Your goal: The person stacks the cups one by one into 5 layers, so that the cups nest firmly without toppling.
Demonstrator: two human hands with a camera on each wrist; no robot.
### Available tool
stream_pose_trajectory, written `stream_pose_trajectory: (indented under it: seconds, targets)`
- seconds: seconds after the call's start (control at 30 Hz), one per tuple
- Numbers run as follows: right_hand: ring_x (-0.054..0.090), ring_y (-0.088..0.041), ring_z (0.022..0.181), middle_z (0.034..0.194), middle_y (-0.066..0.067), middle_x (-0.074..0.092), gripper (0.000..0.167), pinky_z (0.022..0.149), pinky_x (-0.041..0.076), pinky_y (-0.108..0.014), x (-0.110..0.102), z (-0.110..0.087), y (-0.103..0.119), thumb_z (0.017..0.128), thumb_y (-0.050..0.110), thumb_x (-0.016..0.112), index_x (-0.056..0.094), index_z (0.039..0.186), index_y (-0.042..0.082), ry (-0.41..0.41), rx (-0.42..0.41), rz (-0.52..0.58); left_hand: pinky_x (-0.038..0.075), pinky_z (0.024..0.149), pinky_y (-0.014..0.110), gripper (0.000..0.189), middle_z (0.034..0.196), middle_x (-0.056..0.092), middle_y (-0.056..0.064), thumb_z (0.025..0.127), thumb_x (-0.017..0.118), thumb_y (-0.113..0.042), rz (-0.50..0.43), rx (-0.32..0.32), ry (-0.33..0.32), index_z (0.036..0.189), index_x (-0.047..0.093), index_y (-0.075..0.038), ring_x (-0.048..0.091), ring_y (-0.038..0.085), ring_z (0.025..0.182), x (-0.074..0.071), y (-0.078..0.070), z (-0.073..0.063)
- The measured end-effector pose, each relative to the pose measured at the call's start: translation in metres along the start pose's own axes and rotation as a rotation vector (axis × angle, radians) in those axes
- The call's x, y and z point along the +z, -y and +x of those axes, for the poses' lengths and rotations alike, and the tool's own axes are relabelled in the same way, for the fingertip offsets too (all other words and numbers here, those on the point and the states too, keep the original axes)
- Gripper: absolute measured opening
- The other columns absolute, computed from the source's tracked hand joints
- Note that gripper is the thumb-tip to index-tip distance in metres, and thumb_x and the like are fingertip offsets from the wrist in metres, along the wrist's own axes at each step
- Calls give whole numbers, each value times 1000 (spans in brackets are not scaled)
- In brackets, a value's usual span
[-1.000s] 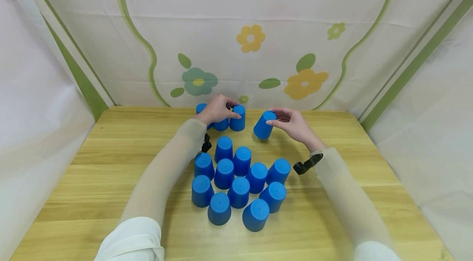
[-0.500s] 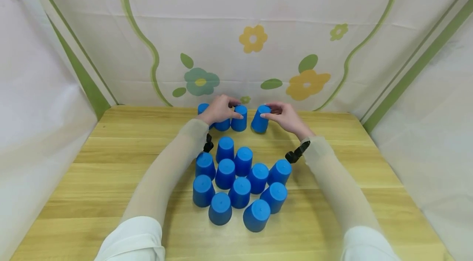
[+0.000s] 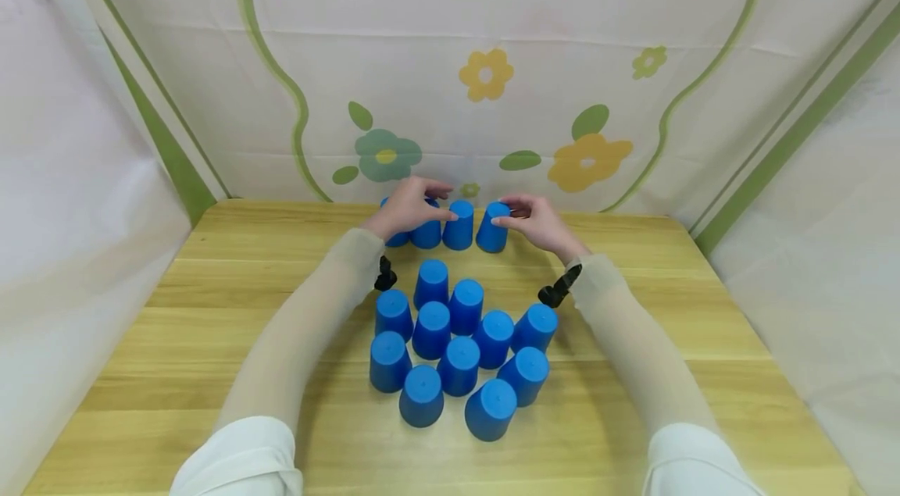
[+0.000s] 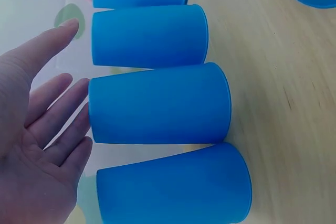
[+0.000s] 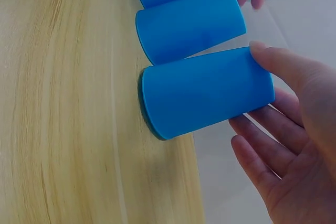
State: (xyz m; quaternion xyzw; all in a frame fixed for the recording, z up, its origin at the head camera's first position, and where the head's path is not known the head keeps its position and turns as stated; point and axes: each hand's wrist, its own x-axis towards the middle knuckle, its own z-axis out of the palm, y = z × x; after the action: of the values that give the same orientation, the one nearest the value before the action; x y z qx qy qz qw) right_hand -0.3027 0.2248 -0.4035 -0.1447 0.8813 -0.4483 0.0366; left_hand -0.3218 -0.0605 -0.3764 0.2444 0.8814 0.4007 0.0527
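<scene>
Four upside-down blue plastic cups stand in a row at the back of the table. My right hand (image 3: pixel 540 223) pinches the rightmost blue cup (image 3: pixel 493 232) near its top, thumb in front and fingers behind. In the right wrist view this cup (image 5: pixel 205 90) stands a narrow gap from its neighbour (image 5: pixel 191 27). My left hand (image 3: pixel 408 207) hovers over the row's left part, partly hiding the left cups. Seen from the left wrist, its thumb is off the cups and its spread fingers (image 4: pixel 50 106) reach past the top of one cup (image 4: pixel 160 106).
In front of the row, several more upturned blue cups (image 3: pixel 431 330) stand in a loose cluster on the wooden table (image 3: pixel 211 324). A fabric wall with printed flowers (image 3: pixel 485 74) rises right behind the table's back edge.
My right hand has brought its cup leftward to the row's right end, from tilted to upright. My left thumb has come off the neighbouring cup, the hand drawing slightly left.
</scene>
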Motion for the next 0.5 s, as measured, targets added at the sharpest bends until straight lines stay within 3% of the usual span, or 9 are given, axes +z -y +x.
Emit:
stream_pose_trajectory:
  seconds: [0.33,0.5]
  targets:
    - [63,-30,115,130,-12,64,51,98,52,-44,4,1,1,95,32,75,62,137,6,12,13,17,46,105,48,57,135,64,13,89,82,-30,-53,74,-106,138,63,-7,57,30,127,-7,-4,-22]
    - [62,-32,117,133,-13,63,52,99,52,-45,3,1,0,96,30,75,61,139,5,17,4,29,49,101,45,57,134,65,9,89,82,-32,-93,115,-140,139,64,-12,57,25,127,-17,-10,-35]
